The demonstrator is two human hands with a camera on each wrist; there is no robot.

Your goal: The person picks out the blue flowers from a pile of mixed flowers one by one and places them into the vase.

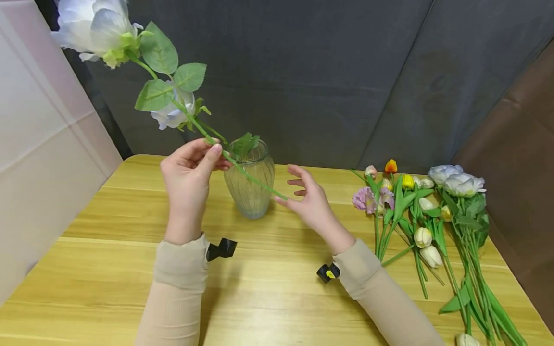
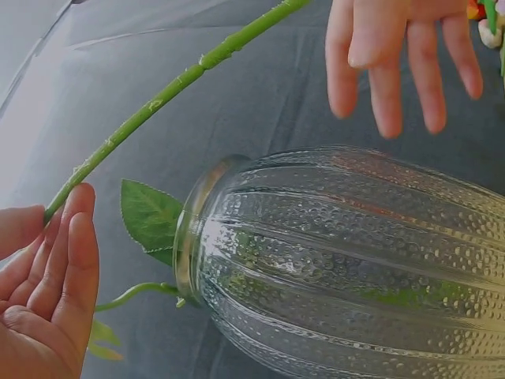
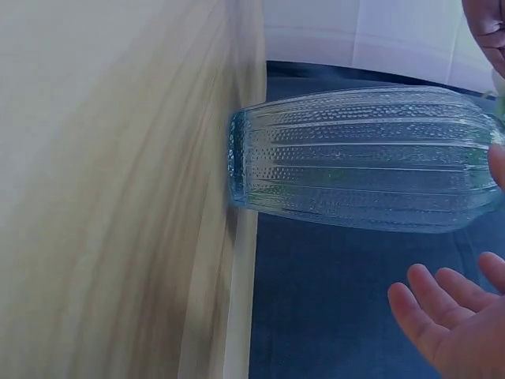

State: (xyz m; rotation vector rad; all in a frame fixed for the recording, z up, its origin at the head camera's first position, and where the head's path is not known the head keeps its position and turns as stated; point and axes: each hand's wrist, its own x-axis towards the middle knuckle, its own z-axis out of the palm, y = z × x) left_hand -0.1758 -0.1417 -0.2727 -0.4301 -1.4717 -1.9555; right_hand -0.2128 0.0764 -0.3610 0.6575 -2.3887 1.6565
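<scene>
My left hand (image 1: 190, 168) pinches the green stem (image 2: 150, 106) of a pale white artificial rose (image 1: 93, 29) between thumb and fingers. The bloom is up at the left, and the stem slants down to the right across the front of a ribbed clear glass vase (image 1: 249, 192). Fingers spread, my right hand (image 1: 309, 199) is by the stem's lower end, its thumb tip overlapping that end in the head view. A second white flower (image 1: 175, 113) leans left out of the upright vase, with a green leaf (image 2: 150, 217) at the rim.
On the right of the wooden table (image 1: 268, 298) lie several artificial tulips (image 1: 422, 238), a purple flower (image 1: 365, 199) and a bunch of white roses (image 1: 463, 182) with long stems. A dark cloth backdrop (image 1: 303, 72) hangs behind the vase.
</scene>
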